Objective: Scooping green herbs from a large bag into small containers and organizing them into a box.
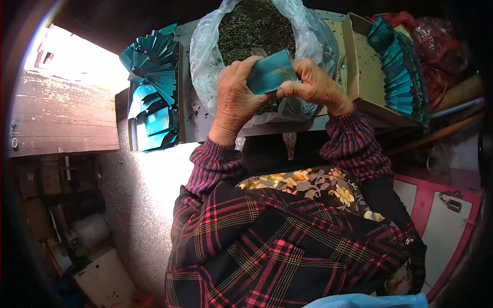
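Observation:
Between my two hands is a small teal paper packet (272,75) with a faint plant-like print. My left hand (240,88) grips its left side and lower edge; my right hand (314,82) holds its right side, the thumb at the lower right corner. The packet is held over a clear plastic bag (206,65) whose open mouth shows dry, dark green leaf material (254,29). Left of the bag, many teal packets (154,77) stand fanned in a shallow box. To the right, a cardboard box (356,73) holds a curved row of teal packets (400,73).
The bag and boxes rest on a grey tabletop (196,127) with scattered leaf bits. Red plastic bags (437,54) lie at the far right. A worn wooden surface (65,115) stands left, and a pink-framed cabinet (420,208) stands lower right. Shelved items sit lower left.

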Available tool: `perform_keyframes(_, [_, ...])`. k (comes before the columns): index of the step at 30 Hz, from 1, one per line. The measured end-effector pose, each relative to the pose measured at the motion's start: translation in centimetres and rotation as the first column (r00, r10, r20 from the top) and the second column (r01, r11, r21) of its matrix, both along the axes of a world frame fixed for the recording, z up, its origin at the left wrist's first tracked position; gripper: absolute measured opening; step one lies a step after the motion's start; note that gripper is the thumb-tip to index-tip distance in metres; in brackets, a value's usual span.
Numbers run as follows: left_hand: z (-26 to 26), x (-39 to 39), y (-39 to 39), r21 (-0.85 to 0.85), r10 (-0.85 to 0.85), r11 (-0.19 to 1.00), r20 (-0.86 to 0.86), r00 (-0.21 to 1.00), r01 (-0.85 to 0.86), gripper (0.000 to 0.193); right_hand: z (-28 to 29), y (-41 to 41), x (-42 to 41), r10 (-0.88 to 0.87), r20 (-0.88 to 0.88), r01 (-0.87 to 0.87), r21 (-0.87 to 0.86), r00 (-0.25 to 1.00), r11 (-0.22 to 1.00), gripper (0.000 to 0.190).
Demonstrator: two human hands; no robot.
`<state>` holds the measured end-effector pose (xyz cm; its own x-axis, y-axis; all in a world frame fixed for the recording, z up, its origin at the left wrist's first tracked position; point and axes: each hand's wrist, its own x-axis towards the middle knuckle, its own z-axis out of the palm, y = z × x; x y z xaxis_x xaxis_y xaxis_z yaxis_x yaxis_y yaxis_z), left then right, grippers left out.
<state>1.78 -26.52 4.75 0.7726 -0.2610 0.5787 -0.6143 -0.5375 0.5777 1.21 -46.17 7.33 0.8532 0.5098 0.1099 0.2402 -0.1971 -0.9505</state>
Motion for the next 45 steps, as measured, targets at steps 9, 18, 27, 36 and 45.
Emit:
perform_keyframes(9, [-0.3,0.1,0.3,-0.072,0.001,0.997,-0.037,0.999,-0.004,0.062,0.6,0.9,-0.6,-0.053,0.048,0.054,-0.016,0.997,0.998,0.042])
perform_keyframes(18, [-0.5,0.0,0.6,-0.05,-0.011,0.999,-0.044,0.999,0.009,0.06,0.3,0.9,-0.5,-0.022,0.127,0.015,0.058,0.992,0.998,0.032])
perform_keyframes(27, [-0.9,0.3,2.9,-0.189,0.019,0.981,-0.173,0.985,-0.052,0.064,1.2,0.5,0.4,-0.109,0.135,0.073,0.244,0.985,0.967,0.035])
perform_keyframes(36, [-0.1,0.0,6.6,-0.302,0.093,0.94,-0.216,0.972,-0.157,0.067,-2.3,0.8,5.1,0.124,0.543,0.17,-0.459,0.83,0.872,0.065])
perform_keyframes(45, [-0.4,-0.2,8.3,-0.407,0.072,0.893,-0.287,0.955,-0.19,0.063,-2.1,1.8,5.7,0.009,0.636,0.388,-0.482,0.771,0.785,0.045])
